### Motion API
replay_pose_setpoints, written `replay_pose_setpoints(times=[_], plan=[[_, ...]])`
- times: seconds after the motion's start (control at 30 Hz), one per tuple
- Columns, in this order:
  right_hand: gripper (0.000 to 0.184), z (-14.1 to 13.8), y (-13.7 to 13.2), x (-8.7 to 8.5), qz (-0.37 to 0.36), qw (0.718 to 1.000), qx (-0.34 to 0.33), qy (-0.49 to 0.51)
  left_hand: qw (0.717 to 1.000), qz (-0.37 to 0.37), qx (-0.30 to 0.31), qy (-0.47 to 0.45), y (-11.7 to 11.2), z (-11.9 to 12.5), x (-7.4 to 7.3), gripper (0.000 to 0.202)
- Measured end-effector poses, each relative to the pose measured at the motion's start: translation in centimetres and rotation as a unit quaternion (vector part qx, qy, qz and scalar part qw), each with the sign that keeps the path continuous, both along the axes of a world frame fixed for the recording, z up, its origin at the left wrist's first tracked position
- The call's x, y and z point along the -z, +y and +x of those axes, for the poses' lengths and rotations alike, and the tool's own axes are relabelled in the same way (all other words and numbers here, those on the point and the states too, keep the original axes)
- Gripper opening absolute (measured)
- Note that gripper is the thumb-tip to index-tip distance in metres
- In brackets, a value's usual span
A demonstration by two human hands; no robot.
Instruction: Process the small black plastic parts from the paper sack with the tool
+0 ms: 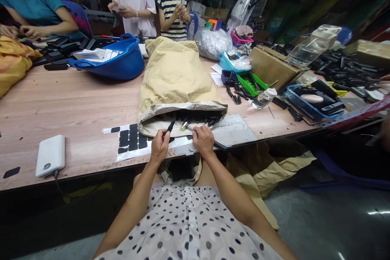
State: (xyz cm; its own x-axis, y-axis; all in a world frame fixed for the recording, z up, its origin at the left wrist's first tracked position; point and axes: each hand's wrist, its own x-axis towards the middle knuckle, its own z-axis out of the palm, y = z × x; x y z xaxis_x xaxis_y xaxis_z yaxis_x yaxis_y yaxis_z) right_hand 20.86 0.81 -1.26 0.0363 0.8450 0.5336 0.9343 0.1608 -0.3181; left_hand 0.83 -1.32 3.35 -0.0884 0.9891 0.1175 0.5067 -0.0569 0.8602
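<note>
My left hand (160, 145) is closed around a slim black piece (171, 126), which points up toward the mouth of a paper sack. My right hand (203, 141) grips the handle of a small hammer (184, 126) with a shiny head and a yellow-green face. Both hands are at the table's front edge, just before the tan paper sack (176, 69). The sack lies on its side, its mouth toward me, with dark pieces inside. Under and left of its mouth lies a sheet of black stickers (133, 140). A grey board (236, 130) lies beneath my right hand's side.
A white power bank (51, 155) with a cable sits at left. Behind it stands a blue basin (112, 63) of white boxes. To the right are a green tray (251, 83), a water bottle (263, 99) and a blue tray (317, 103). Several people work across the table.
</note>
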Motion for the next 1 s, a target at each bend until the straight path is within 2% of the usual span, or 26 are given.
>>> replay_pose_setpoints(times=[0.07,0.13,0.2,0.27,0.4,0.47,0.53,0.63,0.7,0.73,0.8,0.83,0.9,1.0], plan=[[0.021,0.0,0.0,0.1,0.003,1.0,0.002,0.0,0.998,-0.02,0.038,-0.042,-2.6,-0.2,-0.2,0.031],[0.021,-0.1,0.0,0.1,-0.002,1.0,0.003,0.002,0.991,-0.057,0.112,-0.041,-5.4,-0.2,0.1,0.033],[0.021,-0.1,0.0,0.1,-0.01,1.0,0.001,0.005,0.976,-0.11,0.189,-0.002,-7.9,0.0,0.8,0.029],[0.022,-0.1,-0.1,0.1,-0.016,1.0,0.0,0.005,0.959,-0.16,0.227,0.056,-9.3,0.3,2.0,0.024],[0.022,-0.1,0.0,0.0,-0.015,1.0,0.002,0.0,0.929,-0.236,0.224,0.178,-9.6,1.2,4.5,0.023],[0.022,-0.2,0.1,0.0,-0.007,1.0,0.004,-0.002,0.917,-0.256,0.221,0.21,-9.2,1.4,4.9,0.024],[0.021,-0.2,0.1,0.1,0.003,1.0,0.005,-0.003,0.916,-0.25,0.235,0.206,-8.7,1.5,4.5,0.025],[0.021,-0.3,0.1,0.2,0.002,1.0,0.003,0.001,0.93,-0.207,0.264,0.151,-7.3,1.6,2.3,0.014],[0.022,-0.2,0.1,0.2,-0.006,1.0,-0.001,0.003,0.954,-0.151,0.233,0.115,-5.3,1.6,0.5,0.018],[0.022,-0.2,0.0,0.2,-0.008,1.0,-0.002,0.003,0.969,-0.113,0.193,0.106,-4.0,1.6,-0.3,0.021],[0.022,-0.2,0.0,0.2,-0.004,1.0,-0.002,0.001,0.988,-0.031,0.071,0.135,-0.9,1.6,-1.2,0.021],[0.021,-0.2,0.0,0.2,0.0,1.0,-0.002,-0.001,0.986,-0.004,0.007,0.165,0.8,1.6,-1.4,0.022],[0.021,-0.1,0.0,0.3,0.008,1.0,-0.003,-0.003,0.97,-0.002,-0.096,0.225,3.8,1.6,-1.1,0.03],[0.022,-0.1,-0.1,0.2,0.007,1.0,-0.008,-0.003,0.949,-0.031,-0.181,0.257,7.1,1.7,0.1,0.034]])
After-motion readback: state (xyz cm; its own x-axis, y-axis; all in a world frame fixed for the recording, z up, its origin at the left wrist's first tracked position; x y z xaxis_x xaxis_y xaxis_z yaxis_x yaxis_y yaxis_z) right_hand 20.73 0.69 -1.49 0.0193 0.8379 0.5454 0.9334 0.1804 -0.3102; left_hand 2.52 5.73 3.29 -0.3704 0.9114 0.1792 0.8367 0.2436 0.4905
